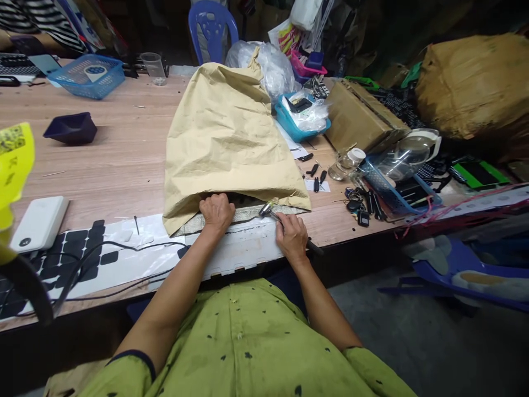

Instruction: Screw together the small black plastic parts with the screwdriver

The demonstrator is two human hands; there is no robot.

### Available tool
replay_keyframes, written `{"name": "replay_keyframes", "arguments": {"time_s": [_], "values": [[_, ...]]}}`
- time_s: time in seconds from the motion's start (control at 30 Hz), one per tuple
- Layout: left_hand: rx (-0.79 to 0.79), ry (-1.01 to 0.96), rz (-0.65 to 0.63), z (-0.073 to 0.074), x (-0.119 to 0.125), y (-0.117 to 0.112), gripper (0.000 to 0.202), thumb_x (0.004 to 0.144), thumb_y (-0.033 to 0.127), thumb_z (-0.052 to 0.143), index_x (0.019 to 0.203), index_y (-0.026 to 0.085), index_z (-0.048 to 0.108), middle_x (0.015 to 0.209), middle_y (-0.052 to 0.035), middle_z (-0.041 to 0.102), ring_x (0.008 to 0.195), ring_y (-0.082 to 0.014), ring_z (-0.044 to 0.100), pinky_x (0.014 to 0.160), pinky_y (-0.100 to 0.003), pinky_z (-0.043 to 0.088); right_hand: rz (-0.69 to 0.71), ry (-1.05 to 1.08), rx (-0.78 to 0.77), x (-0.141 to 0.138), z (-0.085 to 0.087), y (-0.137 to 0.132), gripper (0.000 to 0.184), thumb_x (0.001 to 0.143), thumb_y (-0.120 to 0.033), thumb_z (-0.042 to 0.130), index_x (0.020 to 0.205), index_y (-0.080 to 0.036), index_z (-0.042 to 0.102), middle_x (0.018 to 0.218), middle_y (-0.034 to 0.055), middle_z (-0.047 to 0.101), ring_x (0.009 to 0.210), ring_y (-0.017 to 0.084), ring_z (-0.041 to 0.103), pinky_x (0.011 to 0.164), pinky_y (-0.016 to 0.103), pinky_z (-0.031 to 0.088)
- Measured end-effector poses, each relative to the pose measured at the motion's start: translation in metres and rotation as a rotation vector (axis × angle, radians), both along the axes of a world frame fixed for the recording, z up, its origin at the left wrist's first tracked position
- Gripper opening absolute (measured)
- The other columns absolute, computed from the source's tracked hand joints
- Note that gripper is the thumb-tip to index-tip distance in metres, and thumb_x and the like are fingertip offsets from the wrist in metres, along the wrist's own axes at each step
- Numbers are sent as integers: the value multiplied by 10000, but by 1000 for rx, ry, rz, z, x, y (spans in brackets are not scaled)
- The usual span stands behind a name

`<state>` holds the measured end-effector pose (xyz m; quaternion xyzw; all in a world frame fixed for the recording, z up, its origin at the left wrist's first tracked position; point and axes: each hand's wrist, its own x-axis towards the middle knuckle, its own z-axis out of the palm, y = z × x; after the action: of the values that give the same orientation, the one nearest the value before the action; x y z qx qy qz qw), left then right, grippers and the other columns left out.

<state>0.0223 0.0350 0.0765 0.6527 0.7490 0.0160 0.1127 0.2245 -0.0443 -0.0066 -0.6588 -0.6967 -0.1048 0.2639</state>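
A large tan paper sack (225, 132) lies on the table, its open mouth facing me and showing a pale woven lining. At that mouth is my left hand (217, 213), knuckles up and fingers curled down at the dark opening; what they grip is hidden. My right hand (292, 237) is closed around a small hammer (265, 210). Its shiny metal head is beside the sack's lower edge, and its black handle end sticks out past my palm. Below both hands, a white board (235, 251) lies along the table's front edge.
Left are a white power bank (40, 223), a black cable (140, 247), a dark tray (71, 128) and a blue basket (91, 77). Rightward stand a cardboard box (359, 118), a glass jar (346, 165) and a blue basket (397, 193), with keys (356, 204) nearby.
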Motion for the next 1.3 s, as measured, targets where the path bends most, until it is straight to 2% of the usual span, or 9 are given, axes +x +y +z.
{"name": "replay_keyframes", "arguments": {"time_s": [0.17,0.27,0.4,0.53,0.67,0.8,0.93,1.07,1.3], "values": [[-57,-52,-23,5,-26,-18,321,844,319,547,1020,149,755,1057,-164,741,1020,-356,671,826,-420,475,1,-11,-9,0,2,-1,287,948,-174,518,1159,-217,708,930,78,647,856,236,505,739,344,374],[-42,-177,-154,2,-41,-39,229,817,320,586,936,208,747,987,-89,736,950,-297,669,744,-357,479,0,-8,-23,-1,3,-1,290,947,-172,514,1157,-218,709,928,79,641,857,236,502,737,343,370],[43,-345,-387,-15,-45,-64,130,795,291,619,856,228,716,863,-38,691,870,-237,636,751,-329,483,-4,15,-28,-2,3,-1,296,941,-170,512,1149,-216,716,931,87,636,859,243,499,734,349,376],[164,-426,-464,-37,-35,-69,156,796,270,655,932,216,710,886,-52,676,897,-250,611,801,-362,487,-2,34,-36,-1,2,-1,292,943,-178,517,1147,-223,721,931,91,639,866,248,505,737,349,388],[216,-478,-483,-51,-28,-65,126,849,284,648,936,229,721,873,-47,667,886,-242,595,794,-361,471,10,61,-52,3,2,1,285,952,-195,527,1155,-233,724,940,89,653,859,241,525,742,343,413],[237,-510,-457,-58,-26,-65,156,863,283,644,973,225,738,875,-45,665,882,-235,594,814,-366,467,59,117,-46,6,9,-2,300,974,-209,506,1179,-235,723,950,87,692,859,236,580,785,347,476],[232,-530,-450,-60,-26,-66,173,864,270,647,995,215,748,885,-49,670,893,-237,599,819,-369,465,186,278,-42,2,25,-15,325,1011,-235,459,1234,-234,695,1029,86,726,948,223,657,856,342,533],[227,-545,-448,-61,-25,-66,169,871,272,654,999,223,752,885,-44,669,896,-234,600,822,-367,464,320,397,-94,-6,38,-29,308,1020,-259,462,1219,-231,695,1018,78,745,958,205,699,849,327,564],[212,-553,-439,-61,-24,-67,155,871,262,664,990,230,758,893,-45,666,909,-235,597,820,-367,459,398,428,-172,-10,37,-41,301,1014,-261,467,1182,-228,714,994,77,763,921,197,721,806,316,590]]}}
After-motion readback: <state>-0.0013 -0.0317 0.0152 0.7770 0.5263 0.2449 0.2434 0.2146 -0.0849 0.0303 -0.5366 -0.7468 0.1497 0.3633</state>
